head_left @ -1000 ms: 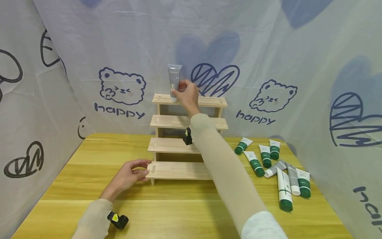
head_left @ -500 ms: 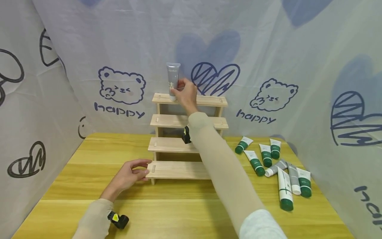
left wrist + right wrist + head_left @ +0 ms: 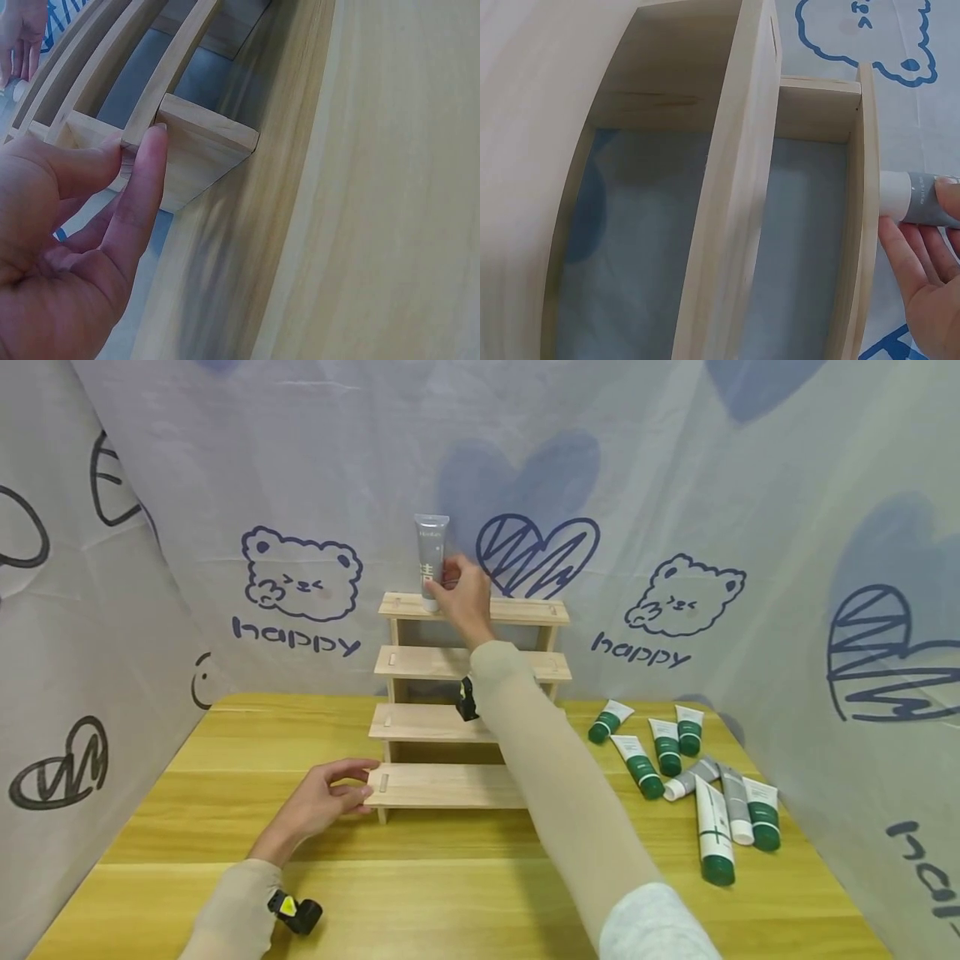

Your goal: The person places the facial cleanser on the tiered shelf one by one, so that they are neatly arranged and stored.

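Observation:
A grey squeeze tube point(image 3: 431, 547) stands upright, white cap down, at the left part of the top shelf of a stepped wooden rack point(image 3: 442, 787). My right hand point(image 3: 467, 597) pinches it low between thumb and fingers. In the right wrist view the tube's white cap point(image 3: 895, 193) meets the top board, fingertips right beside it. My left hand point(image 3: 318, 802) is at the left end of the lowest shelf. Seen from the left wrist, thumb and index finger pinch the end of that shelf board point(image 3: 150, 112).
On the yellow wood-grain table point(image 3: 420, 893), to the right of the rack, lie several white-and-green tubes point(image 3: 639, 767) and two grey tubes point(image 3: 737, 806). A printed cloth point(image 3: 300, 460) hangs behind and at both sides.
The tube and my right hand have shifted very slightly left along the top shelf. My left hand stays at the lowest shelf's end.

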{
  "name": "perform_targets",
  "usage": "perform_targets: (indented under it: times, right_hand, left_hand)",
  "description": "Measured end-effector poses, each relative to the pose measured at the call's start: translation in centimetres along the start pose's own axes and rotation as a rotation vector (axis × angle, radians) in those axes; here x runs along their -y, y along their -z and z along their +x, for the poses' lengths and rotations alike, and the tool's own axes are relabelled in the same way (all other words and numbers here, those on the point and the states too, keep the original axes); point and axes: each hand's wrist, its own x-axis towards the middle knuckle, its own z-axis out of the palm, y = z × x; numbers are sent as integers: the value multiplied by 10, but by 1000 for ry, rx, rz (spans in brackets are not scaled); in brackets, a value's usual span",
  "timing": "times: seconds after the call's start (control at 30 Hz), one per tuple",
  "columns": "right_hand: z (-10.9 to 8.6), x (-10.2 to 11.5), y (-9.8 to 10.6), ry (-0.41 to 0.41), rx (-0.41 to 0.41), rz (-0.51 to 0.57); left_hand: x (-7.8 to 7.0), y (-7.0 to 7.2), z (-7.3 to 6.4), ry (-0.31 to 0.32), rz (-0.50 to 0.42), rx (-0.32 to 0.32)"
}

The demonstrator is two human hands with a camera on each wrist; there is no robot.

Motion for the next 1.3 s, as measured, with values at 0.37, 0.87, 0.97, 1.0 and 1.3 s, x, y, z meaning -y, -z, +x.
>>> perform_targets:
  times: [0.37, 0.87, 0.97, 1.0, 1.3]
  right_hand:
    - [-6, 3, 15, 19, 73, -41]
    - [-24, -9, 84, -27, 159, -115]
    - [-27, -14, 96, -31, 164, -124]
    - [-28, -16, 100, -31, 165, -122]
    - [-36, -26, 141, -55, 184, -167]
  left_hand:
    - [-3, -1, -1, -2, -3, 6]
    - [-3, -1, 0, 1, 13, -3]
    - [-3, -1, 0, -1, 20, 1]
    - [-3, -2, 0, 0, 19, -1]
    - [-3, -3, 0, 10, 20, -11]
